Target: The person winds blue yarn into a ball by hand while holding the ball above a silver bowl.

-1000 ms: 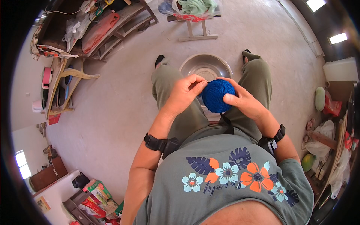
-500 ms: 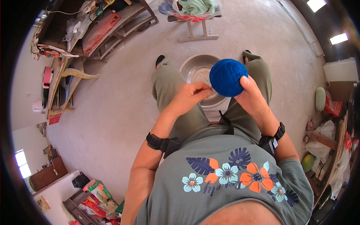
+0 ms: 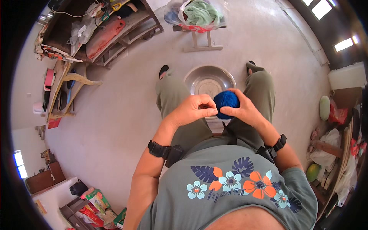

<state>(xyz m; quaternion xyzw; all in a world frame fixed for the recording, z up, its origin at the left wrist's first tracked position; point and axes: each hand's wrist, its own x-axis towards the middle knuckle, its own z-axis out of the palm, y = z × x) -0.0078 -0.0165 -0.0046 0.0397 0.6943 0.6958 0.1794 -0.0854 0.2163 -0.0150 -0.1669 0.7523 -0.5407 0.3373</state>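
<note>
A round ball of blue yarn (image 3: 227, 102) is in my right hand (image 3: 245, 111), whose fingers wrap over its far side while the thumb presses on the near side. Just left of the ball, my left hand (image 3: 197, 109) has its thumb and fingertips pinched together close to the yarn. Whatever strand the pinch may hold is too fine to make out. Below both hands, a wide metal basin (image 3: 191, 80) stands on the floor between my legs, its near side partly covered by the hands and the yarn.
Ahead stands a low wooden stool (image 3: 209, 41) bearing a plastic bag with pale green cloth (image 3: 201, 16). Wooden shelving (image 3: 130, 34) with bags and tools is at the far left. Along the right lie a long green gourd (image 3: 325, 107), plastic bags and boards.
My right hand has brought the yarn ball nearer to me and slightly left, turning so its fingers reach over the top. My left hand has come slightly nearer, still pinched.
</note>
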